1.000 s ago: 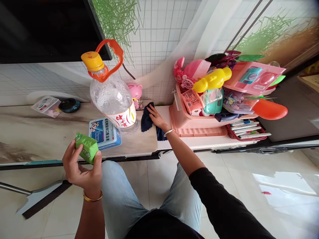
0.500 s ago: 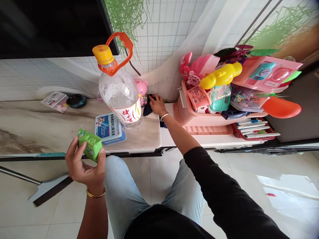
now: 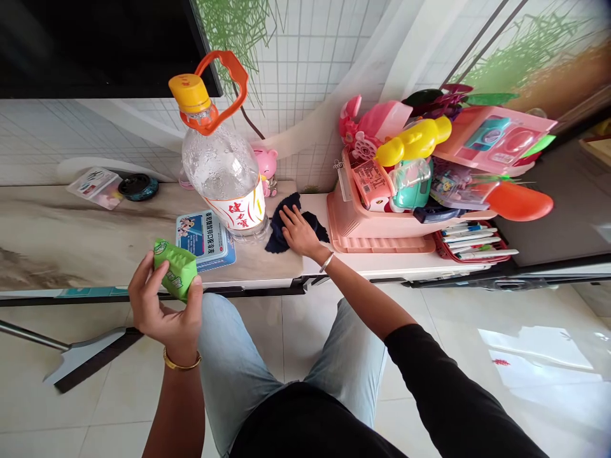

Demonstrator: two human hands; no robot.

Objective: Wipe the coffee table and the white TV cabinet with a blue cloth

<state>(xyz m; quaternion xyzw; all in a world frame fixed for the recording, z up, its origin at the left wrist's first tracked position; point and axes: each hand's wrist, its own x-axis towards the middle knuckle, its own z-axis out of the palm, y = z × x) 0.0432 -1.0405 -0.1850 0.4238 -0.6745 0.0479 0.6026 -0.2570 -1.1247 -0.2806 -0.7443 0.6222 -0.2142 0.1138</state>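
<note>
My left hand (image 3: 167, 308) is closed on a small green packet (image 3: 175, 270), pinched between thumb and fingers in front of the cabinet's edge. My right hand (image 3: 300, 231) lies with its fingers stretched flat over a dark navy cloth (image 3: 282, 236), pressing it to the cabinet top. The cloth spreads across the seam between the marbled top (image 3: 119, 248) and the white section on the right. Just left of the cloth stands a large clear bottle (image 3: 224, 165) with a yellow cap and orange handle. Beside the bottle lies a blue box (image 3: 203, 238) with printed characters.
Behind the bottle is a pink figurine (image 3: 266, 166). A pink bin (image 3: 363, 222) heaped with toys stands on the right, beside a red basket (image 3: 477, 251) of pens. Toward the left are a dark round object (image 3: 138, 187) and a clear pouch (image 3: 98, 186). A broom (image 3: 90, 357) is below.
My right hand has drawn back from near the figurine toward the cabinet's front edge. The cloth beneath it now shows more and lies spread out. My left hand still holds the packet.
</note>
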